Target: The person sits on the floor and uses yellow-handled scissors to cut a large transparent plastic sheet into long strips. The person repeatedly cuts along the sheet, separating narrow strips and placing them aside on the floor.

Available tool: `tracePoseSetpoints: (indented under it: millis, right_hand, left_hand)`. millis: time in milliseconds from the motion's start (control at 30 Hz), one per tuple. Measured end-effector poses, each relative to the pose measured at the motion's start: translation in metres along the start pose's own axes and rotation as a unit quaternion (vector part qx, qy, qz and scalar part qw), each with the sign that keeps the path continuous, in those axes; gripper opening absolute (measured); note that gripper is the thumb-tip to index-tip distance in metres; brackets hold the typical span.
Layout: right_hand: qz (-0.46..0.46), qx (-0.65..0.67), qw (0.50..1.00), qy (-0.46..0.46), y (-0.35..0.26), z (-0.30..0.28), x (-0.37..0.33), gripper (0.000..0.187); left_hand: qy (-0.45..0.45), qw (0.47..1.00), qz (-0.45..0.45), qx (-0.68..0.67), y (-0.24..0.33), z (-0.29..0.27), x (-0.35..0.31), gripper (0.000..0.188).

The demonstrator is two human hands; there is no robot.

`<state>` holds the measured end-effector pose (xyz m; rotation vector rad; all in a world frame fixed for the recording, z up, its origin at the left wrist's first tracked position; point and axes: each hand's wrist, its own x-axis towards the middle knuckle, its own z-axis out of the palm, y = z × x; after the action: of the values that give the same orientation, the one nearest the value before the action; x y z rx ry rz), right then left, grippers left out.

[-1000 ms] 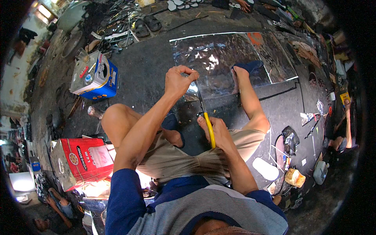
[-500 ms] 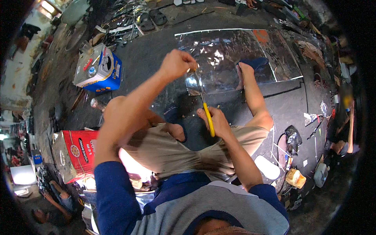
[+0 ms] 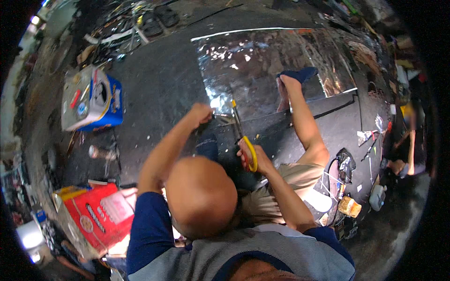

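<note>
A large shiny sheet (image 3: 267,61) lies on the dark floor in front of me, glossy and reflecting light, with a white strip along its far edge. My left hand (image 3: 201,114) is closed by the sheet's near left corner, its fingertips appearing to pinch the lifted edge. In my right hand (image 3: 258,157) are long-bladed scissors (image 3: 253,157) with yellow handles, pointing away from me. The blades reach the sheet's near edge close to my left hand. Whether they are open is hard to make out.
My raised left knee (image 3: 201,196) and socked right foot (image 3: 300,75) flank the work, the foot on the sheet. A blue-and-white can (image 3: 105,100) and red box (image 3: 101,215) stand left. A yellowish block (image 3: 349,206) and black plastic bag (image 3: 346,164) lie right. Other people sit at both sides.
My left hand has moved left and nearer to me, away from the scissor tips to the sheet's corner. The left knee has come up; the scissors remain in my right hand.
</note>
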<state>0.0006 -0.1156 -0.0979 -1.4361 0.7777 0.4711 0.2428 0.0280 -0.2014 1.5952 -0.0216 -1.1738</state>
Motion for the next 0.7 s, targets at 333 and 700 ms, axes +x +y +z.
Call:
tracePoseSetpoints:
  millis: [333,700]
  right_hand:
    - [0.026,0.049,0.998,0.007,-0.022,0.005,0.003,0.059]
    - [0.014,0.015,0.999,-0.029,-0.005,0.017,0.008,0.062]
  left_hand:
    - [0.350,0.936,0.022,-0.020,-0.054,0.068,0.082,0.027]
    - [0.263,0.956,0.003,-0.128,-0.078,0.014,0.020,0.016]
